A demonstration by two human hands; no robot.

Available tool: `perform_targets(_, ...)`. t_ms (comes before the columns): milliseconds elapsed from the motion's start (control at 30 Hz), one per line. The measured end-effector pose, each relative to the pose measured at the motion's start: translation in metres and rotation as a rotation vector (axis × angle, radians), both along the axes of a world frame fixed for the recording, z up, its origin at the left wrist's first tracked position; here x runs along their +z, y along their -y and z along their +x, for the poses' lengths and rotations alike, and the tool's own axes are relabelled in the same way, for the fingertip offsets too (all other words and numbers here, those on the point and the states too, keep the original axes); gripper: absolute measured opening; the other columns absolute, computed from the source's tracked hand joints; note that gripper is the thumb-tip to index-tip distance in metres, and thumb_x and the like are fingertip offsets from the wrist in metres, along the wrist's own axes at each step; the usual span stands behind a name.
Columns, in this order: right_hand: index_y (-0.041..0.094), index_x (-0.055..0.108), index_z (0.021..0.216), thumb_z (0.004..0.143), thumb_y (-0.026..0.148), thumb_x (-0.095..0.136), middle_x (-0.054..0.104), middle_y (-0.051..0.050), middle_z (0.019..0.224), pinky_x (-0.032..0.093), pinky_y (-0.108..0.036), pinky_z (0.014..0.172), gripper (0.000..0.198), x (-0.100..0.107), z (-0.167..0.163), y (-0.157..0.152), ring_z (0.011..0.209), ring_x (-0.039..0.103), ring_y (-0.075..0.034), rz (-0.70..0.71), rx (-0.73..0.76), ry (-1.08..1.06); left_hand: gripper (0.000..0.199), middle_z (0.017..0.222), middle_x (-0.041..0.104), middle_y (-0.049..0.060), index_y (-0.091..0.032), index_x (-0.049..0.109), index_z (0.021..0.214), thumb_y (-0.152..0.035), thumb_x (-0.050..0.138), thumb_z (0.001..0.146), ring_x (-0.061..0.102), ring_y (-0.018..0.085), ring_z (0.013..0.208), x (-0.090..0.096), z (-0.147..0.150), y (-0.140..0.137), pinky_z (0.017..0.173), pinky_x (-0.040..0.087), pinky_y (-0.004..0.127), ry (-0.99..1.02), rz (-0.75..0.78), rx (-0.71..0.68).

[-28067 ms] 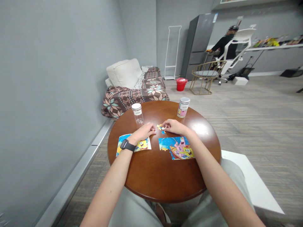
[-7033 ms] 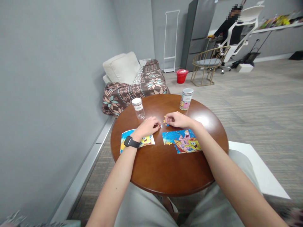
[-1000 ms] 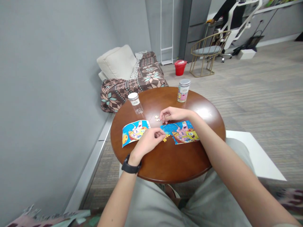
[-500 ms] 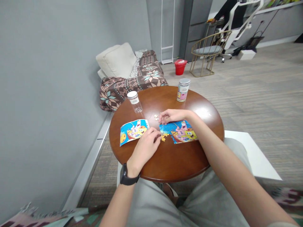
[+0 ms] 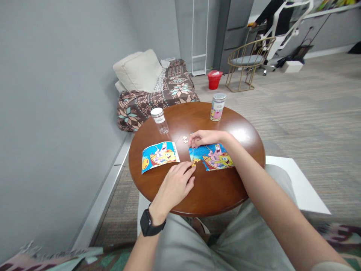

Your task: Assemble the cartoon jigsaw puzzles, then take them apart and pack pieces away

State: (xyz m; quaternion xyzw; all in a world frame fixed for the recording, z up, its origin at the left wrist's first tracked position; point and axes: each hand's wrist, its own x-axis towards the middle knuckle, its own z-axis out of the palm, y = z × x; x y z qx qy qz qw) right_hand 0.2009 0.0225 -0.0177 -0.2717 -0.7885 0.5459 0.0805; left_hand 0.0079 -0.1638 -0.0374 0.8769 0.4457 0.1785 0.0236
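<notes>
On the round wooden table [image 5: 217,195], my left hand [image 5: 177,180] touches a loose yellow puzzle piece [image 5: 193,164] with its fingertips, thumb held apart. The partly joined jigsaw puzzle [image 5: 211,158] lies just right of it, a cartoon boat scene with a gap at its lower left. My right hand [image 5: 203,138] rests at the puzzle's upper left edge, fingers loosely bent; anything under its fingertips is hidden. Other yellow pieces [image 5: 197,160] sit by the gap. A few pale pieces [image 5: 185,139] lie left of my right hand. The printed reference picture [image 5: 160,156] is left of the puzzle.
A clear jar [image 5: 162,122] with a white lid stands at the table's back left, a picture tin [image 5: 217,108] at the back right. Beyond are a draped sofa [image 5: 158,99], a red bin [image 5: 214,80] and a gold-framed chair [image 5: 248,60]. A person's arm [image 5: 263,15] shows behind.
My left hand has shifted slightly and straightened its fingers, bringing the fingertips onto the yellow puzzle piece. My right hand has stayed at the puzzle's upper left edge.
</notes>
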Motion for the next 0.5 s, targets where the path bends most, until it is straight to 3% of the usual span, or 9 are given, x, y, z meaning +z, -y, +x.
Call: perform_targets(500,0.014,0.069,0.096,0.072,0.019,0.062,0.073,-0.006,0.093,0.05,-0.028,0.08,0.025,0.0009,0.0004,0.0002,0.082,0.064,-0.015,0.069,0.03,0.013,0.034,0.133,0.063,0.01,-0.017,0.058,0.128,-0.02,0.049,0.095,0.054,0.023,0.127,-0.0014,0.0008,0.0018,0.104,0.046,0.041,-0.023,-0.02,0.019)
